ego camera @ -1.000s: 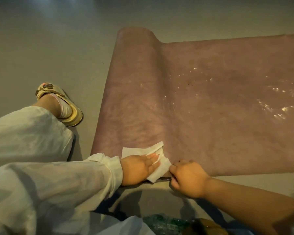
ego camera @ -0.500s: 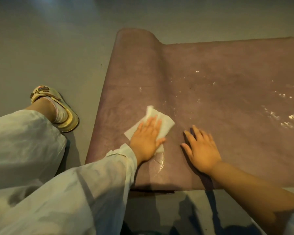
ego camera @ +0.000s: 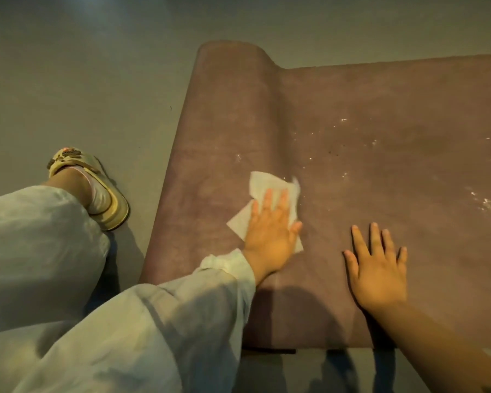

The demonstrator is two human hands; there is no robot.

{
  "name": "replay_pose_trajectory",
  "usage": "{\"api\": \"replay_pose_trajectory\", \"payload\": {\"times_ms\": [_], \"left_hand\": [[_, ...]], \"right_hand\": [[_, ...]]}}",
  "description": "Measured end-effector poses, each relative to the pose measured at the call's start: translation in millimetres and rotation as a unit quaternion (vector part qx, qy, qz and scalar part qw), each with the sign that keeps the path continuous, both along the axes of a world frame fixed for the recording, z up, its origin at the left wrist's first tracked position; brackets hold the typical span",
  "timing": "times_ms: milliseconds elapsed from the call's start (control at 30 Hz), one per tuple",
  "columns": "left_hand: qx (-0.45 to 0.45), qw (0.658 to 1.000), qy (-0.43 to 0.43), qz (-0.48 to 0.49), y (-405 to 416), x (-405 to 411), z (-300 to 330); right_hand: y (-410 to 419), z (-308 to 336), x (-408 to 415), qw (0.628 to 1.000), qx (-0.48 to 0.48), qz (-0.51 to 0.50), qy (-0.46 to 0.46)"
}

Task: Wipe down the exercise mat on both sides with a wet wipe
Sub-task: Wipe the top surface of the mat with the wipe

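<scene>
A mauve exercise mat (ego camera: 380,114) lies unrolled on the grey floor, with its left end still curled into a roll (ego camera: 233,80). My left hand (ego camera: 270,236) lies flat on a white wet wipe (ego camera: 262,185), pressing it onto the mat next to the roll. Flat on the mat, to the right of it, rests my right hand (ego camera: 377,268) with its fingers spread and nothing in it. Wet, shiny streaks show on the mat at the right.
My left foot in a pale gold sandal (ego camera: 97,188) stands on the floor just left of the mat. My knee in light trousers (ego camera: 34,245) fills the lower left. The mat's near edge (ego camera: 309,347) runs along the bottom.
My left hand has slid the wipe away from the mat's near edge, further up the mat. My right hand has left the edge and opened flat on the mat.
</scene>
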State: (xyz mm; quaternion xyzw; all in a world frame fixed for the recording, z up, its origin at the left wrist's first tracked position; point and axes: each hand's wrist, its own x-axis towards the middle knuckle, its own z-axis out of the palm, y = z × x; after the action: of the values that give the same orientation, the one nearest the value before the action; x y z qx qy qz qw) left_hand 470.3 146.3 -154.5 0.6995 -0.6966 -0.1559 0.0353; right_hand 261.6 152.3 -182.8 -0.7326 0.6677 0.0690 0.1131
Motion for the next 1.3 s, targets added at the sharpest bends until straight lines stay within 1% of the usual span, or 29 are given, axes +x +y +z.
{"api": "replay_pose_trajectory", "payload": {"times_ms": [33,67,100,133,167,233,300,367,433,533,600,633,700,733,800,900,967,1033,1100,1167,1200,1300], "left_hand": [[-0.002,0.993,-0.051,-0.102,4,-12,0],[0.010,0.976,-0.103,-0.192,8,-19,-2],[0.022,0.960,-0.139,-0.242,6,-20,-4],[0.022,0.956,-0.154,-0.250,0,-17,-3],[0.014,0.960,-0.159,-0.229,-7,-12,-2],[-0.004,0.976,-0.148,-0.157,-23,5,1],[-0.006,0.991,-0.108,-0.079,-37,24,1],[0.007,0.998,-0.062,0.016,-50,46,-2],[0.024,0.991,-0.042,0.128,-56,75,-8],[0.037,0.963,-0.076,0.255,-44,123,-18],[0.013,0.943,-0.097,0.318,-33,144,-21],[0.004,0.934,-0.093,0.346,-32,148,-19],[0.007,0.924,-0.057,0.379,-40,146,-15],[0.012,0.925,-0.036,0.378,-48,141,-13],[0.016,0.941,0.002,0.339,-65,124,-10],[0.013,0.971,0.084,0.221,-92,88,-4],[0.002,0.985,0.100,0.143,-105,65,2],[-0.013,0.996,0.069,0.052,-117,50,6],[-0.013,0.998,-0.009,-0.066,-124,43,9],[0.001,0.980,-0.094,-0.177,-122,38,12],[0.014,0.968,-0.123,-0.218,-116,35,13],[0.050,0.937,-0.154,-0.309,-77,24,16]], "right_hand": [[0,-1,0,1.000,-0.004,-0.005,-0.006],[0,-2,1,1.000,-0.009,-0.007,-0.010],[-1,-4,1,1.000,-0.014,-0.009,-0.015],[-1,-4,1,1.000,-0.019,-0.010,-0.019],[-1,-5,1,1.000,-0.020,-0.010,-0.021],[-1,-6,1,1.000,-0.019,-0.011,-0.020],[-1,-7,0,1.000,-0.020,-0.011,-0.020],[-1,-7,-1,1.000,-0.018,-0.009,-0.018],[-1,-7,-1,1.000,-0.016,-0.007,-0.017],[-1,-5,-1,1.000,-0.019,-0.007,-0.023],[0,-4,-1,0.999,-0.018,-0.009,-0.026],[0,-4,-1,0.999,-0.018,-0.010,-0.027],[-1,-4,0,0.999,-0.018,-0.009,-0.027],[-1,-3,0,1.000,-0.014,-0.008,-0.025],[-2,-3,1,1.000,-0.008,-0.005,-0.018],[-3,-4,1,1.000,-0.005,-0.006,-0.016],[-2,-4,1,1.000,-0.004,-0.004,-0.016],[-1,-5,1,1.000,-0.010,-0.001,-0.012],[-1,-6,1,1.000,-0.016,-0.002,-0.012],[-2,-6,1,1.000,-0.016,-0.001,-0.007],[-2,-6,1,1.000,-0.014,0.002,-0.003],[-1,-5,-1,1.000,-0.018,0.005,-0.011]]}}
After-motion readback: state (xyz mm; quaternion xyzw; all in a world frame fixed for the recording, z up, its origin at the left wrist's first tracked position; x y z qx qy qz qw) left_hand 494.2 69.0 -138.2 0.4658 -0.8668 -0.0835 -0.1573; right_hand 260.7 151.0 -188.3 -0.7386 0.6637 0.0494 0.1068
